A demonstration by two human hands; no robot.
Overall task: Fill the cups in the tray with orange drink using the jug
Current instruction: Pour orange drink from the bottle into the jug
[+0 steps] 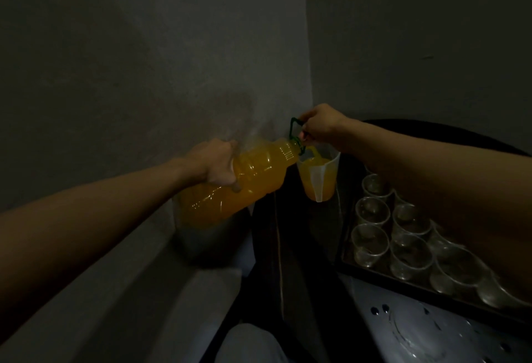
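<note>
A big clear bottle of orange drink [241, 178] lies tilted, mouth to the right. My left hand [216, 165] grips its body from above. My right hand [319, 126] holds the green carry handle [293, 129] at the bottle's neck. Orange drink streams from the mouth into a translucent jug [318, 175], which is about half full. Several empty clear plastic cups [371, 212] stand in rows in a dark tray [344, 256] at the right; my right forearm hides some of them.
Grey walls meet in a corner just behind the jug. A dark round tabletop [302, 247] carries the jug and tray. A pale ledge [144, 290] runs along the left wall. A white patterned surface [417, 331] lies at the lower right.
</note>
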